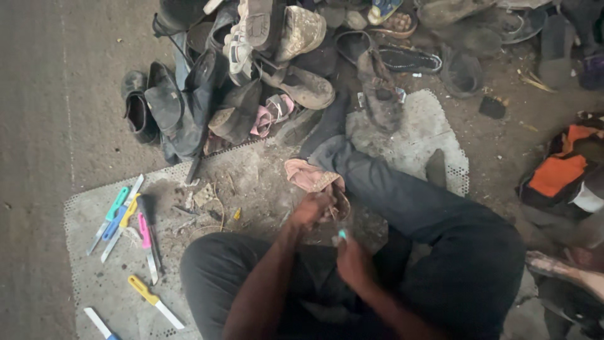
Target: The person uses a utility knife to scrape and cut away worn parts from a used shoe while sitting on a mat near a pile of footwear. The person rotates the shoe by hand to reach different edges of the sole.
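— What do we see far to the left of our left hand (pixel 313 208)?

— A row of utility knives (pixel 126 217) with green, blue, yellow and pink handles, lying on the grey perforated mat (pixel 94 277) on the floor. Nearer us on the mat, down and left of that hand, lie a yellow-handled knife (pixel 154 301) and a blue-tipped one (pixel 99 323).

— And the left hand itself?

— It is curled closed on the pinkish-brown sandal (pixel 311 178), which sits just beyond the hand and touches it, resting over our leg in dark trousers (pixel 402 195).

— The right hand (pixel 352 261)?

— Just nearer us and to the right of the left one, closed in a fist around a small tool with a turquoise end (pixel 341 235). The tool's tip points towards the sandal; we cannot tell whether it touches.

— Any containers?

— None that we can make out. Beyond both hands there is a loose heap of worn shoes (pixel 283 69), black, tan and white, with a small pink sandal (pixel 272 113) at its near edge. Nothing lies between the heap and the hands except bare mat and scraps.

— And to the right?

— Well right of the right hand, an orange and black bag (pixel 560 173) lies on the dirt floor, and another person's bare foot (pixel 557 267) shows at the edge.
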